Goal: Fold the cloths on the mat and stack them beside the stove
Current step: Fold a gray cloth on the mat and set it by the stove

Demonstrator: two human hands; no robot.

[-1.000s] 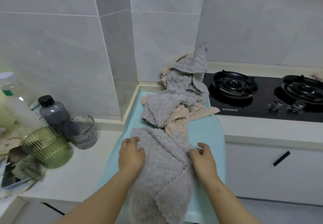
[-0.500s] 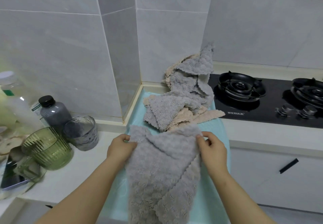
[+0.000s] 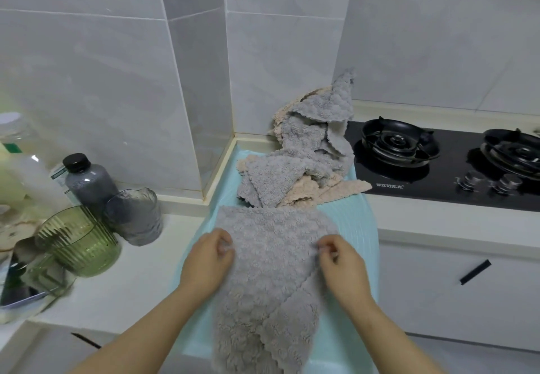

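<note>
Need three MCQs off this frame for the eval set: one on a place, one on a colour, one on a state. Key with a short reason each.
1. Where is the heap of unfolded grey and beige cloths?
A. On a stove burner
B. At the far end of the light-blue mat, left of the black gas stove
C. Inside a cup

2. What colour is the fluffy cloth spread nearest the person?
A. Beige
B. Green
C. Grey

3. What are the left hand and right hand doing?
A. Both pinch that cloth's side edges
B. Only the left hand touches it
C. Both hang clear of it

Key: 1 B, the heap lies on the mat's far end, next to the stove. 2 C, it is grey all over. 3 A, each hand's fingers are curled on one edge.
</note>
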